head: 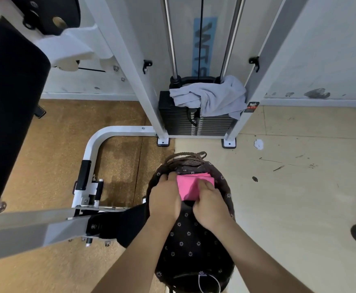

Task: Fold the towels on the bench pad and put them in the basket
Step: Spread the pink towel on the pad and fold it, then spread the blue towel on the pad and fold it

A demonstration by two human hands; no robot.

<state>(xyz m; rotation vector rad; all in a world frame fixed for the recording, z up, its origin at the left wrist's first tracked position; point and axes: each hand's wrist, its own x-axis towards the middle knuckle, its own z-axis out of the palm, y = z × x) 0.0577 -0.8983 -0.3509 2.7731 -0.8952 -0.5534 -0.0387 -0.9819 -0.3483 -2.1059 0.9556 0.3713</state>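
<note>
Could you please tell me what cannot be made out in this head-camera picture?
1. Inside of the basket, head view: covered by the pink towel and both hands.
2. Grip of the left hand and right hand: the hands' backs hide the undersides of the fingers.
3. Most of the bench pad: cut off by the left edge, so any remaining towels are unseen.
4. Text on the red label: too small to read.
</note>
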